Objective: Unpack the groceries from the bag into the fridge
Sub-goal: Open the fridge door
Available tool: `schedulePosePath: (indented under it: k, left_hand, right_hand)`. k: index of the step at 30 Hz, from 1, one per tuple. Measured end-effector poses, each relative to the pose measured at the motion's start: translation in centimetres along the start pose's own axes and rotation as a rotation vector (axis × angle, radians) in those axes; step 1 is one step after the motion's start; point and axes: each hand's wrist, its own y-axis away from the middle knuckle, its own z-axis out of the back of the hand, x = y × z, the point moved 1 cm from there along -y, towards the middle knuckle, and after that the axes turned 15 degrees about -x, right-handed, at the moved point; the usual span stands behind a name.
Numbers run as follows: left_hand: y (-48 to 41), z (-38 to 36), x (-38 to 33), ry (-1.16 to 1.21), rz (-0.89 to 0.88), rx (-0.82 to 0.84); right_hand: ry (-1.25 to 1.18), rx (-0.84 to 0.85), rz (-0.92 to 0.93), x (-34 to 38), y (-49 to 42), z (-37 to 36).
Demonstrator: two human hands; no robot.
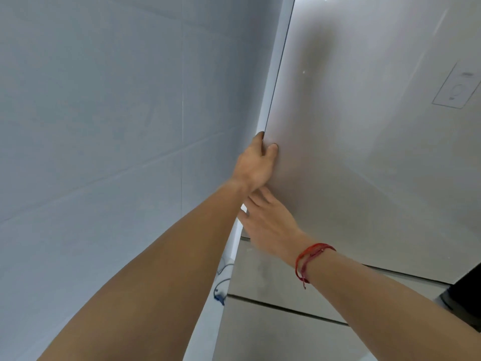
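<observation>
The fridge's upper door (pixel 364 126) fills the right half of the view, a smooth grey panel. My left hand (pixel 256 165) grips its left edge, fingers curled behind the edge and thumb on the front. Just below, my right hand (pixel 270 222), a red string bracelet on its wrist, lies against the same edge near the door's bottom corner; its fingertips are hidden behind my left wrist. A lower drawer front (pixel 273 277) sits beneath the door. The grocery bag is out of view.
A pale tiled wall (pixel 104 126) stands close on the left, leaving a narrow gap beside the fridge. Cables (pixel 221 287) hang in that gap. A small control panel (pixel 455 87) is on the door at right. Something dark (pixel 466 295) shows at the right edge.
</observation>
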Motion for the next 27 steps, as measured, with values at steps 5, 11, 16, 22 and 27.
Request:
schedulePosePath:
  k: [5,11,16,22,27]
  left_hand:
    - [-1.3,-0.2,0.8,0.021,0.003,-0.021]
    - [-0.5,0.5,0.8,0.030,0.003,-0.041]
    - [2.8,2.0,-0.1,0.012,-0.067,-0.086]
    - [8.3,3.7,-1.0,-0.002,-0.229,-0.162]
    - [13.1,3.9,-1.1,0.091,-0.364,-0.149]
  right_hand:
    - [0.185,0.192,0.007,-0.5,-1.9,0.0]
    - [0.225,0.274,0.010,0.8,-1.7,1.3]
    - [0.136,0.179,-0.011,2.0,0.5,3.5]
    - [-0.532,-0.417,-0.362,3.2,6.2,5.6]
    - [-0.704,-0.415,-0.997,3.7,11.7,8.7]
